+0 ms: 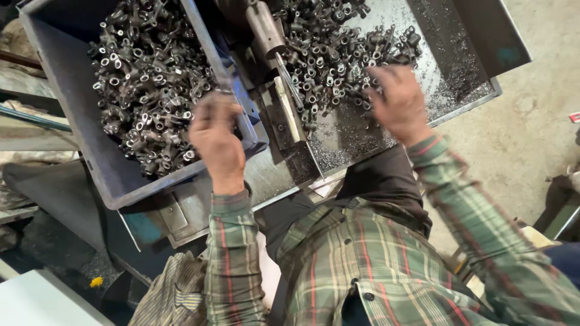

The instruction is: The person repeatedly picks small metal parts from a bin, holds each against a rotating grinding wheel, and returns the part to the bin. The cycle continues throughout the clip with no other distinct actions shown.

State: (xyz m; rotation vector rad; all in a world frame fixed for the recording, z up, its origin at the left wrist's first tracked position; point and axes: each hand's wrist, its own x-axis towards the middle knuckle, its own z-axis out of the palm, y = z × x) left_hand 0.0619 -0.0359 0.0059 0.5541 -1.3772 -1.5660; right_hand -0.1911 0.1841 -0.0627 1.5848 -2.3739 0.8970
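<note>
Head view looked straight down on two hands, two heaps of parts and one machine between them. Left hand (216,140) was curled at the near rim of a grey bin (66,121), fingers folded in; it was blurred, so I couldn't tell whether it pinched anything. Right hand (397,104) hung over the near edge of the other heap with fingers spread and loose, also blurred, so no telling whether it touched a piece.

Counting: one bin, heaped with dark metal tube fittings (148,84), way too many to count. One steel tray (465,96) under and beyond the right hand, carrying a second pile of fittings (338,54), again dozens at least, plus a scatter of fine metal shavings (344,142) just inside the right hand. One machine spindle (266,27) with a single long bit (289,78) pointed down between the hands.

Both sleeves were green and red plaid (362,259). Tabletop (272,175) between the hands was bare scuffed steel, greasy looking. Off past the right hand was a plain concrete floor (531,133); past the left hand, dark clutter and a white slab (36,302) low down.
</note>
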